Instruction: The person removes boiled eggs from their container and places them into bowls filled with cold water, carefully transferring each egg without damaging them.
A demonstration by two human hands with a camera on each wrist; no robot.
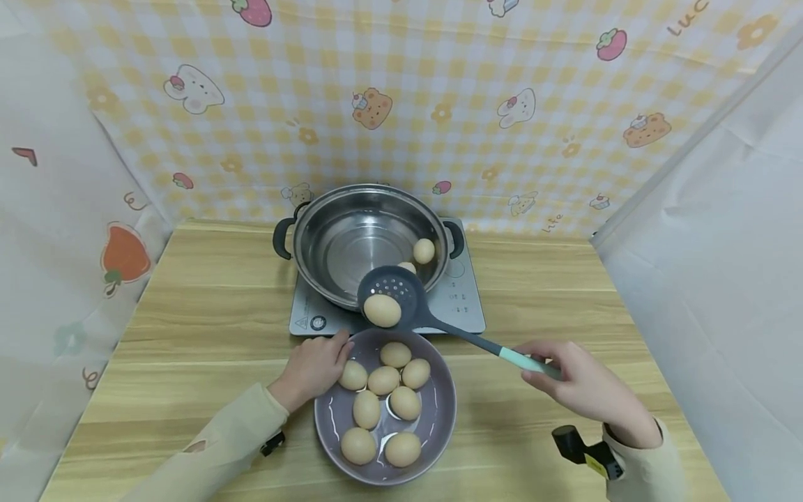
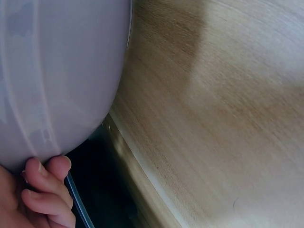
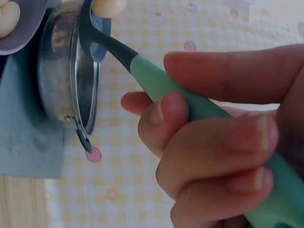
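Note:
My right hand (image 1: pixel 580 383) grips the mint-green handle of a dark grey slotted ladle (image 1: pixel 461 332), its fingers curled round it in the right wrist view. One egg (image 1: pixel 383 311) lies in the ladle's perforated head, which is over the pot's near rim. Two eggs (image 1: pixel 424 251) are at the right side inside the steel pot (image 1: pixel 339 240); the ladle partly hides one. At its far left rim, my left hand (image 1: pixel 316 369) holds a purple-grey bowl (image 1: pixel 439 436) with several eggs (image 1: pixel 383 381) in it. Curled fingers (image 2: pixel 50 190) touch the bowl's edge in the left wrist view.
The pot stands on a grey induction cooktop (image 1: pixel 467 310) and has black side handles (image 1: pixel 282 238). Below it is a wood-grain table (image 1: pixel 207 307). A checked cloth (image 1: pixel 401 104) hangs behind, with pale sheets (image 1: pixel 721 230) at both sides.

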